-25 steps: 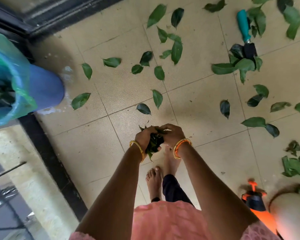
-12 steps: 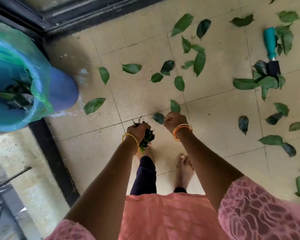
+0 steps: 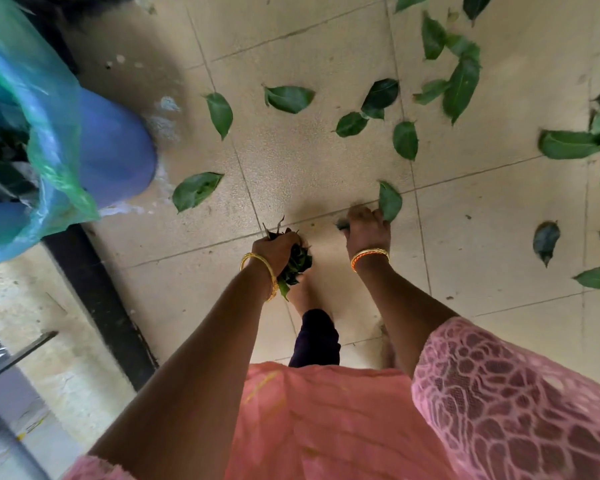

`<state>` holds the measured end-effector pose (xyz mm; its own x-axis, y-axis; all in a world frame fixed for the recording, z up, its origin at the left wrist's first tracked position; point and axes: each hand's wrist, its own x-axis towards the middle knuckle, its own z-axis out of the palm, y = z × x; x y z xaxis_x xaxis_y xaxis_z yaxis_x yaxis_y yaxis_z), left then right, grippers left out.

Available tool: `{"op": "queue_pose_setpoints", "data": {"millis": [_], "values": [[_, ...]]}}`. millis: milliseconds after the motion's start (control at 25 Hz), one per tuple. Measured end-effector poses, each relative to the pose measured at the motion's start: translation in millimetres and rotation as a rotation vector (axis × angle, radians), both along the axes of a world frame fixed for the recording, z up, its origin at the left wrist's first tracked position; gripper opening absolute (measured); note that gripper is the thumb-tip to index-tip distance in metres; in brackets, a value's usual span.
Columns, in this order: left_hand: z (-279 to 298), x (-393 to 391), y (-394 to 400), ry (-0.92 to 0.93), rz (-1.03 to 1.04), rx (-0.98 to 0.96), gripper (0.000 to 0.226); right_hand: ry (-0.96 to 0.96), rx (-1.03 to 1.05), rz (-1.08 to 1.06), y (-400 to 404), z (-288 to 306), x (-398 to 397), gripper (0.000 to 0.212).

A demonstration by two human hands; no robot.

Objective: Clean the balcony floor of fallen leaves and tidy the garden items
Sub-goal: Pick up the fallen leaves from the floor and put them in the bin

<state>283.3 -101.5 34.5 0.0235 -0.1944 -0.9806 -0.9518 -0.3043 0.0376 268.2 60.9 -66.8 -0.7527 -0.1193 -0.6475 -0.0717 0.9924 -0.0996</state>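
We count two hands: the left hand gripping one bunch of leaves, the right hand down at one leaf. About seventeen loose leaves lie on the floor, beside one blue bin with one green liner. Each wrist carries bangles.

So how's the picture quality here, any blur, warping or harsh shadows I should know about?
In the head view, the blue bin and its green liner at the left edge are smeared by motion blur; the left hand gripping the bunch of leaves and the right hand are fairly sharp. The wide-angle lens bends the tile joints. Light is soft and even, with only faint shadows and no glare.
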Motion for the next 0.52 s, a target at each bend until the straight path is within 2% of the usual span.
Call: {"op": "queue_pose_setpoints", "data": {"millis": [80, 200, 280, 440, 520], "values": [[3, -5, 6, 0.003, 0.006, 0.043, 0.012, 0.024, -0.053, -0.068, 5, 6, -3, 0.027], [8, -16, 12, 0.026, -0.006, 0.065, 0.017, 0.21, -0.127, -0.399, 17, 20, -16, 0.016], [10, -26, 14, 0.039, -0.019, 0.065, 0.013, 0.228, -0.17, -0.539, 29, 20, -27, 0.014], [6, -42, 13, 0.047, -0.037, 0.058, 0.01, 0.037, -0.07, -0.481, 38, 9, -50, 0.022], [6, -48, 10, 0.043, -0.055, 0.047, 0.011, 0.029, -0.058, -0.46, 33, 9, -54, 0.022]]}}
